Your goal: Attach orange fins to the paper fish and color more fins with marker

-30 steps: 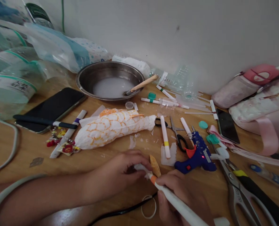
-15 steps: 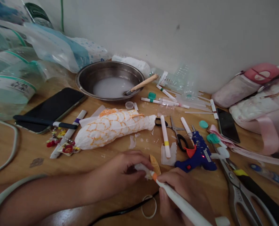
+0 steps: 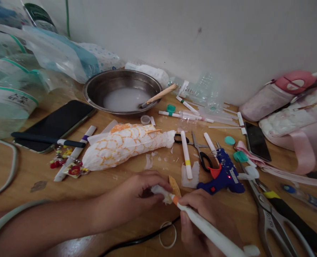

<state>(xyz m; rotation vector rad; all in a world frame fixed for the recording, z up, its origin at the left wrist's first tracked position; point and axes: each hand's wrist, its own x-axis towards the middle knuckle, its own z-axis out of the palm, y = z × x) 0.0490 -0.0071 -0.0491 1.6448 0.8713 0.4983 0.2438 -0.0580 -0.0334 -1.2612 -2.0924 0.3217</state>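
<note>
My left hand [image 3: 144, 192] is closed on a small whitish piece [image 3: 160, 192] with an orange-yellow flap [image 3: 175, 185]; its exact kind is not clear. In my right hand [image 3: 201, 214] is a white marker [image 3: 209, 228] with an orange band, held like a pen. The marker's tip touches or nearly touches the small piece. Behind my hands lies a white paper fish [image 3: 131, 144] patterned with orange scale outlines and an orange top fin. A yellow-banded marker [image 3: 185, 153] rests on a paper scrap just beyond my right hand.
A metal bowl [image 3: 90, 96] of cloudy liquid holds a wooden-handled brush [image 3: 162, 94]. To the right are a blue glue gun [image 3: 225, 178], black-handled scissors [image 3: 206, 162] and large metal scissors [image 3: 267, 214]. A phone [image 3: 56, 123], plastic bottles [image 3: 11, 100] and a black cord [image 3: 137, 240] surround the work area.
The whole view has shifted slightly, so things appear a little further left. Both hands keep nearly the same pose, with the marker still at the small piece.
</note>
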